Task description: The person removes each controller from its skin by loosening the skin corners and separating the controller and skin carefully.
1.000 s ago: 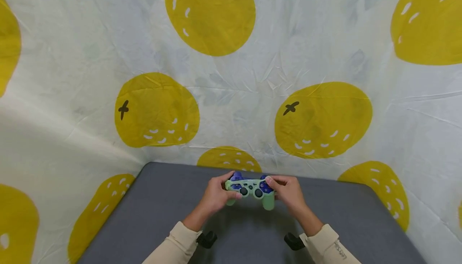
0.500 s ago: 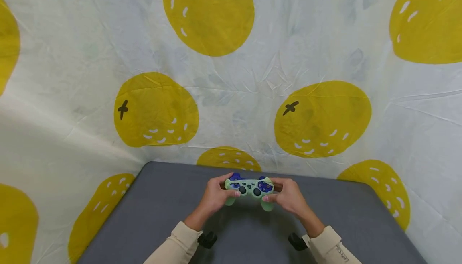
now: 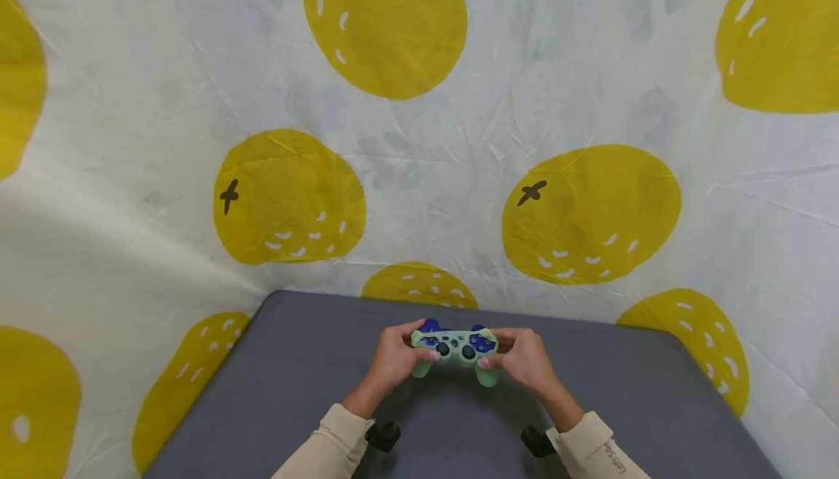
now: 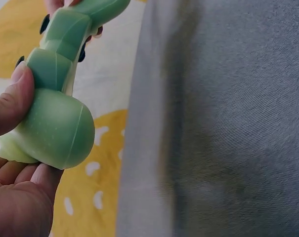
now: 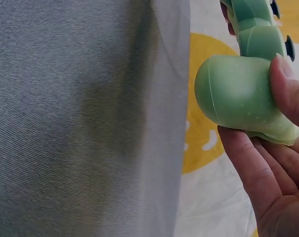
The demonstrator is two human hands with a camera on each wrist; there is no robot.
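A game controller (image 3: pixel 455 346), light green with dark blue button areas and two black thumbsticks, is held up over the grey table, face toward the head camera. My left hand (image 3: pixel 395 354) grips its left end, thumb by the left stick and fingers wrapped behind. On the other end my right hand (image 3: pixel 524 355) has its thumb low near the right stick, with the fingers behind. Up close in the left wrist view, the smooth green grip (image 4: pixel 60 128) lies between thumb and fingers. The right wrist view shows the other green grip (image 5: pixel 238 91) pinched the same way.
The grey cloth-covered table (image 3: pixel 314 377) spreads below both hands. Behind and beside it hangs a white curtain (image 3: pixel 426 210) printed with large yellow fruit. Black wrist cameras (image 3: pixel 383 436) sit at the beige sleeves (image 3: pixel 331 444).
The right thumb has come down from the blue buttons to beside the right stick. The controller has tilted slightly and dipped a little in view. The left hand keeps its hold.
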